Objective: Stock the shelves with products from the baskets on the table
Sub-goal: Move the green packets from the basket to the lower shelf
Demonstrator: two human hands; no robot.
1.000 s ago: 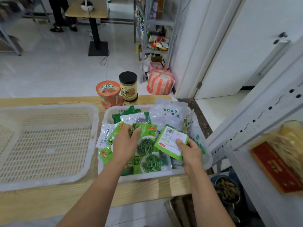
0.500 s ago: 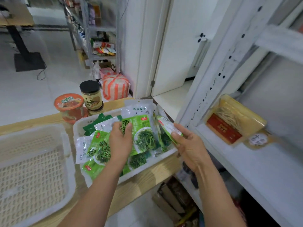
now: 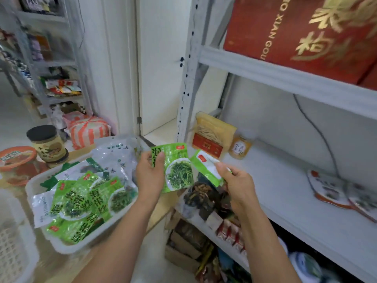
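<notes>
- Grips with the left hand [image 3: 150,176] the upper left corner of a green seaweed packet [image 3: 178,170], thumb across its front. Holds it upright in the air just past the counter's [image 3: 158,214] right edge.
- Pinches with the right hand [image 3: 237,180] a second green packet [image 3: 205,167], tilted, just beside the first and near the shelf's [image 3: 295,205] front left corner.
- Shows bare white shelf board between a small amber jar [image 3: 241,148] near the back left corner and fan-shaped packets [image 3: 330,188] toward the right end.
- Leans a yellow noodle pack [image 3: 212,135] in the back left corner, beside the perforated upright post [image 3: 187,78] and touching or nearly touching the amber jar.
- Carries on the counter, at its right edge, a white basket [image 3: 67,249] heaped with more green packets and pale ones.
- Sets a black-lidded jar [image 3: 47,144] and an orange bowl [image 3: 17,162] behind the basket, toward the counter's far edge.
- Cuts off an empty white basket [image 3: 12,242] at the lower left, and a red box [image 3: 295,33] on the upper shelf at the top and right.
- Hides part of the lower shelf's goods [image 3: 204,199] behind the right forearm; too dark and blurred to identify.
- Blurs a farther rack [image 3: 59,86] at the left, beside a white door [image 3: 159,58].
</notes>
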